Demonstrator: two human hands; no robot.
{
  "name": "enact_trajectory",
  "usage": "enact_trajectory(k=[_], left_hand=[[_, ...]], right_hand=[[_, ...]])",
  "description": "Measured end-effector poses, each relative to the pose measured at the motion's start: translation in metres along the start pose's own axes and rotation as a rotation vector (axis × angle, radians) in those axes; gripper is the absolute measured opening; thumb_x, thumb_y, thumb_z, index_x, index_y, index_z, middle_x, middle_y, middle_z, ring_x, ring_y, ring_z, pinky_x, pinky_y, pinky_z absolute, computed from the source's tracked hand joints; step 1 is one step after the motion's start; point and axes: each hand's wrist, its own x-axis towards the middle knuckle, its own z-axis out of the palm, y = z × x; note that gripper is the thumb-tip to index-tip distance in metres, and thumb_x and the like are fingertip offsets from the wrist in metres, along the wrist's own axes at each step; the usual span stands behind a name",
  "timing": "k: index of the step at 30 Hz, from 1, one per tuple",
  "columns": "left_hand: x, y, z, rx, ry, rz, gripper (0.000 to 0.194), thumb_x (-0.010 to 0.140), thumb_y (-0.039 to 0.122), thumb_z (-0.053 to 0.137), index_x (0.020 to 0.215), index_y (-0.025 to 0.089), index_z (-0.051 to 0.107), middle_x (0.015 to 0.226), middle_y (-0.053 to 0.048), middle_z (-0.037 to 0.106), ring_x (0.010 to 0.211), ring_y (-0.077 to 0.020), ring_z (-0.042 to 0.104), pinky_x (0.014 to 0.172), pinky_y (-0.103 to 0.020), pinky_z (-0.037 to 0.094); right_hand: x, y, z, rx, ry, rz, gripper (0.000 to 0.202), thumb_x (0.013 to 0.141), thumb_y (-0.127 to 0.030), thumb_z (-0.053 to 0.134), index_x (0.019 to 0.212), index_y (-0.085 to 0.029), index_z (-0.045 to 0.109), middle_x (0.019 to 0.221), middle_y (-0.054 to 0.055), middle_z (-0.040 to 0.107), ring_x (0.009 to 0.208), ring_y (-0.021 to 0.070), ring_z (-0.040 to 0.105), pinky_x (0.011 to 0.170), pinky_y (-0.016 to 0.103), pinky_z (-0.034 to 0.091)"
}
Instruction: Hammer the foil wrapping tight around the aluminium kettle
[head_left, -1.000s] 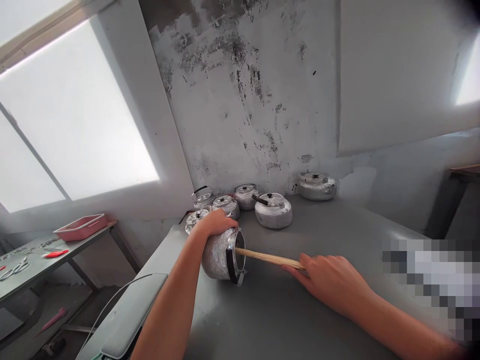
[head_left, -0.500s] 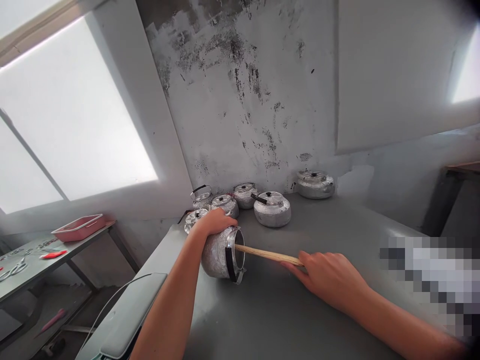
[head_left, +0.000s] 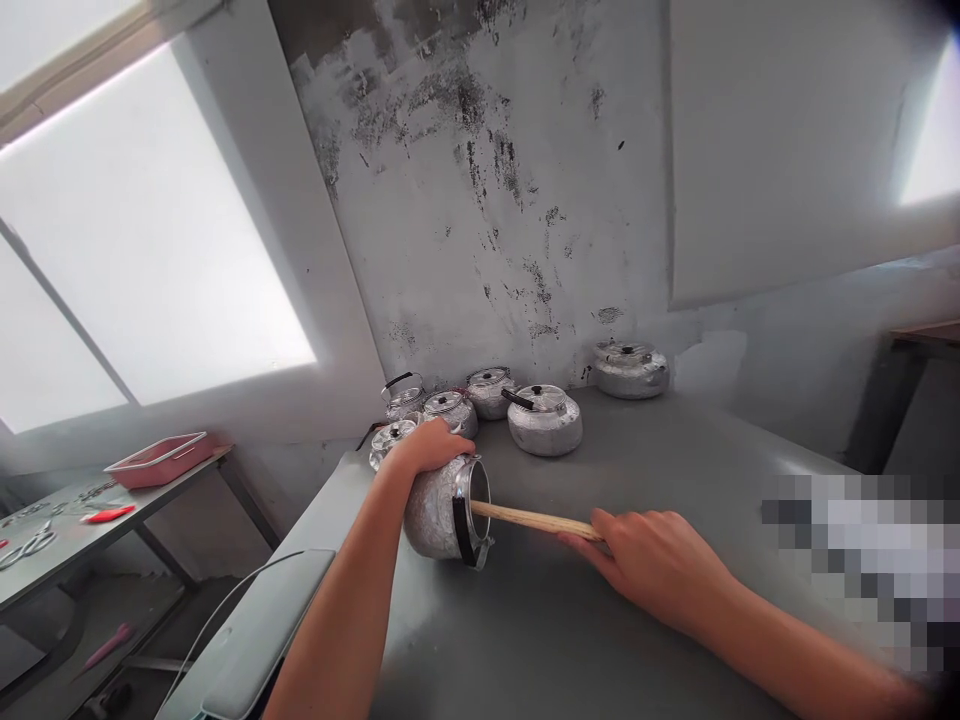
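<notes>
A silvery metal kettle (head_left: 435, 510) without a lid lies tipped on its side, its round mouth turned right and its black handle hanging across the rim. My left hand (head_left: 435, 445) grips it from above at the upper side, the fingers partly hidden behind it. A pale wooden stick (head_left: 536, 518) reaches through the mouth into the kettle, so its far end is out of sight. My right hand (head_left: 649, 555) is closed around the stick's near end.
Several lidded metal kettles, among them a nearer one (head_left: 545, 425) and a wide one (head_left: 630, 370), stand along the wall on the grey table (head_left: 600, 640). At left, a side table carries a pink basket (head_left: 161, 460) and scissors (head_left: 34, 545). A pale green case (head_left: 262, 640) is beside my left forearm.
My right hand has shifted slightly left, and the stick sits a little deeper in the kettle. My left hand keeps its hold on the kettle.
</notes>
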Motion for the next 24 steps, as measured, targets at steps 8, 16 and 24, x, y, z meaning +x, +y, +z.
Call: enact_trajectory(k=[8, 16, 24], left_hand=[[-0.0009, 0.0011, -0.0007, 0.013, -0.017, -0.019, 0.042, 0.1, 0.033, 0.037, 0.126, 0.044, 0.068, 0.119, -0.007, 0.059, 0.11, -0.0274, 0.058, 0.09, -0.033, 0.044], [0.002, -0.0018, 0.0022, 0.006, -0.005, 0.004, 0.041, 0.099, 0.035, 0.039, 0.125, 0.041, 0.07, 0.12, -0.007, 0.061, 0.108, -0.0279, 0.059, 0.089, -0.033, 0.043], [-0.0022, 0.0018, -0.0013, -0.041, -0.009, -0.032, 0.04, 0.098, 0.035, 0.04, 0.124, 0.041, 0.07, 0.123, -0.006, 0.061, 0.11, -0.0276, 0.058, 0.089, -0.032, 0.043]], right_hand=[[-0.0003, -0.0007, 0.0006, -0.014, 0.002, 0.049, 0.063, 0.103, -0.059, 0.025, 0.07, -0.02, 0.062, 0.058, 0.007, 0.069, 0.054, 0.0275, 0.068, 0.049, 0.031, 0.02], [0.0001, 0.0004, -0.0019, -0.006, 0.019, 0.026, 0.061, 0.104, -0.056, 0.024, 0.071, -0.02, 0.061, 0.056, 0.006, 0.068, 0.051, 0.0254, 0.067, 0.049, 0.031, 0.017], [-0.0021, 0.0024, -0.0002, -0.022, 0.013, 0.049, 0.063, 0.103, -0.06, 0.023, 0.069, -0.02, 0.059, 0.054, 0.005, 0.066, 0.049, 0.0237, 0.065, 0.049, 0.031, 0.014]])
